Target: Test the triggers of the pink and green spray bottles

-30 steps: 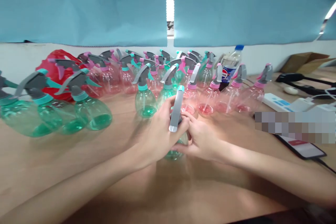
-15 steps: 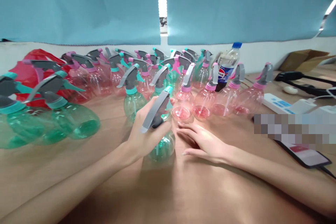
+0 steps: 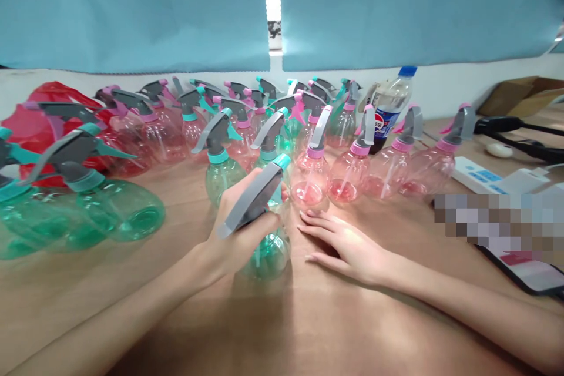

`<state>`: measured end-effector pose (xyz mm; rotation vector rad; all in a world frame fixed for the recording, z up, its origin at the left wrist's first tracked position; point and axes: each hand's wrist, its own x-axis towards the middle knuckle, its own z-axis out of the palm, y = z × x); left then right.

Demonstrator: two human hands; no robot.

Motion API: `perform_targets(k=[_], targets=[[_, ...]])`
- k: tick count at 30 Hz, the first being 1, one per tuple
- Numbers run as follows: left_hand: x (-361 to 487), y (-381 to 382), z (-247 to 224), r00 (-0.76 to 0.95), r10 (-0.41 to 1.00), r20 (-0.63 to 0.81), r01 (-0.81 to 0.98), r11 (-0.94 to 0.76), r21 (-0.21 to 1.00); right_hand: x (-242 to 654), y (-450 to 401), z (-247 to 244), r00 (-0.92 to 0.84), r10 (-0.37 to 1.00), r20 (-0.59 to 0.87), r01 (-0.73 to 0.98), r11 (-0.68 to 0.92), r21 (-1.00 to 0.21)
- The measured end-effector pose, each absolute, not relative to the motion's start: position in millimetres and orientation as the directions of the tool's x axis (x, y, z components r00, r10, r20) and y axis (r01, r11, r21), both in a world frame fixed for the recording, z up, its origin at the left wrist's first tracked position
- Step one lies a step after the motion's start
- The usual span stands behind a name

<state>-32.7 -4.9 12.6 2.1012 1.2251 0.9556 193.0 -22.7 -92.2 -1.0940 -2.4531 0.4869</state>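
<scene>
My left hand [image 3: 242, 226] is wrapped round the neck of a green spray bottle [image 3: 269, 254] with a grey and teal trigger head, in the middle of the table. Its fingers partly hide the collar and trigger. Palm down on the wood, my right hand [image 3: 346, 244] lies with its fingers apart, holding nothing. Just beyond its fingertips stands a pink spray bottle [image 3: 309, 179], with another pink spray bottle [image 3: 350, 176] to the right. Behind my left hand is a second green spray bottle [image 3: 224, 173].
Several spray bottles crowd the back, before a red plastic bag [image 3: 48, 123]. Green bottles [image 3: 136, 211] stand at the left. A cola bottle [image 3: 388, 114], a power strip [image 3: 478, 176], a phone [image 3: 529, 270] and a cardboard box [image 3: 515, 97] are on the right of the wooden table [image 3: 352, 329].
The held bottle's spray head has turned and tilted further left in my left hand. My right hand has barely moved. The view has shifted slightly.
</scene>
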Motion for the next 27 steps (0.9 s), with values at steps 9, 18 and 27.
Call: perform_targets(k=[9, 18, 27], targets=[[-33, -2, 11, 0.37, 0.885, 0.282, 0.328, -0.408, 0.852, 193, -22, -94, -0.604, 0.756, 0.253, 0.602, 0.641, -0.477], [-29, -4, 6, 0.366, 0.847, 0.386, 0.294, -0.499, 0.815, 193, -22, -94, -0.606, 0.761, 0.233, 0.623, 0.636, -0.456], [-29, -4, 4, 0.367, 0.834, 0.412, 0.275, -0.521, 0.808, 193, -22, -96, -0.598, 0.763, 0.245, 0.614, 0.632, -0.473]])
